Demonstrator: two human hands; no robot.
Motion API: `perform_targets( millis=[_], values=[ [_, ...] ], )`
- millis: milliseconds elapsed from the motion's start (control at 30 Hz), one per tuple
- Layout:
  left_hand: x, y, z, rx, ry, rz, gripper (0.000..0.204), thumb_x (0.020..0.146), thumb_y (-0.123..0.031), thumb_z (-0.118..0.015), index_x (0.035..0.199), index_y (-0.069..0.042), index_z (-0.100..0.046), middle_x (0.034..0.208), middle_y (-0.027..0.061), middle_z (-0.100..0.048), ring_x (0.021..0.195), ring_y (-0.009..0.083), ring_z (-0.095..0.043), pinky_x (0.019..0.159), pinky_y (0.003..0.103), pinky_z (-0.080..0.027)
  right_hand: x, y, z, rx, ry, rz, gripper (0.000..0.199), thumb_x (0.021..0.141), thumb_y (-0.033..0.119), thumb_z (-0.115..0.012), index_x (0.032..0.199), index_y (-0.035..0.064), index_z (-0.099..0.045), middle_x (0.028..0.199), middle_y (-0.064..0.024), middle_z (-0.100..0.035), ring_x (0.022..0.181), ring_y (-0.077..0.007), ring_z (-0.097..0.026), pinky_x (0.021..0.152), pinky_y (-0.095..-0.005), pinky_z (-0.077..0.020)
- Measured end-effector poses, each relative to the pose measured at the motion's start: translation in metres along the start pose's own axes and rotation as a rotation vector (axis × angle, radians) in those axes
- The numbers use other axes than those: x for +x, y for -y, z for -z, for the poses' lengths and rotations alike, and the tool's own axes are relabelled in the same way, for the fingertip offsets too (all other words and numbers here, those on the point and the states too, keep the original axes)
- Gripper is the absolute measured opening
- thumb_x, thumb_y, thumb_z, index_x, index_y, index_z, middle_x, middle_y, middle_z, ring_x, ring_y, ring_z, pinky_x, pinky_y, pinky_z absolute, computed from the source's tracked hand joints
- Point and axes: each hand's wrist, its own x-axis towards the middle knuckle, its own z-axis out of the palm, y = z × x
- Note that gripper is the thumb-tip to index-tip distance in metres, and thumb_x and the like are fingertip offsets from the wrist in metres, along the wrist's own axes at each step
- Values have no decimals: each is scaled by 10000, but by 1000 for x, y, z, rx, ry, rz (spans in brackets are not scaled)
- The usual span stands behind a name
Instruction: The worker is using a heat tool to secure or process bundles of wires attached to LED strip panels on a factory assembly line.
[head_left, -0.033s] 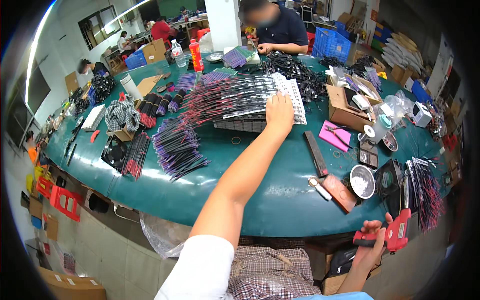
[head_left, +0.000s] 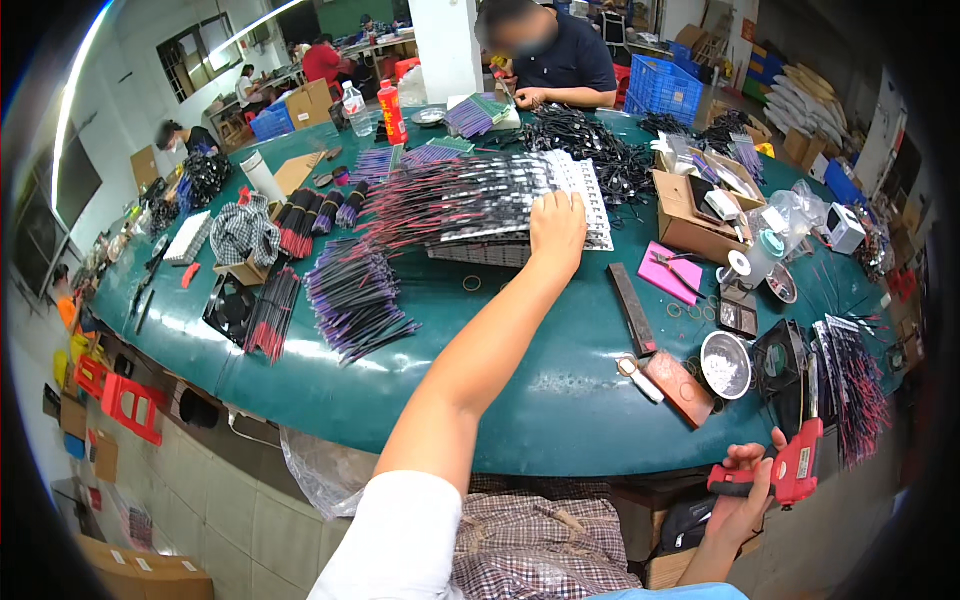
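Observation:
My left hand (head_left: 557, 228) reaches over the table with its fingers curled together at the near right part of a white board with rows of holes (head_left: 588, 195). Whatever its fingertips pinch is hidden beneath them. Across the board lies a wide row of black wires with red ends (head_left: 430, 200), pointing left. Low on the right, my right hand (head_left: 742, 490) is wrapped around the grip of a red pistol-shaped tool (head_left: 798, 470) with a long thin metal nose pointing up. A bundle of black and red wires (head_left: 850, 390) lies to the right of that tool.
Purple-ended wires (head_left: 355, 295) lie left of the board. A steel bowl of white bits (head_left: 725, 364), a reddish block (head_left: 680, 385), a dark bar (head_left: 632, 308) and pliers on a pink pad (head_left: 672, 272) sit to the right. A co-worker (head_left: 555, 55) works across the green table (head_left: 540, 400).
My left hand and forearm have shifted very slightly to the left over the board. My right hand stays in place with the red tool.

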Motion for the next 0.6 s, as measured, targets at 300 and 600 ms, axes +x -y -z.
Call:
perform_targets(
  millis=[300, 600],
  values=[
    [9, 47, 124, 16, -421, -269, 94, 778, -120, -602, 810, -144, -687, 794, 24, -598, 782, 221, -583, 678, 374, -413, 11, -14, 2, 67, 61, -45, 419, 978, 237, -520, 1325, 51, -379, 882, -39, -524, 839, -115, -514, 774, -270, -419],
    [10, 36, 292, -1177, -208, -273, 175, 777, 0, -757, 945, -21, -714, 917, 76, -720, 832, 145, -677, 761, 273, -538, 21, -8, 3, 152, 1, 6, 273, 972, 227, -548, 1191, 104, -439, 1089, -103, -577, 731, -114, -557, 662, -247, -470]
  ],
)
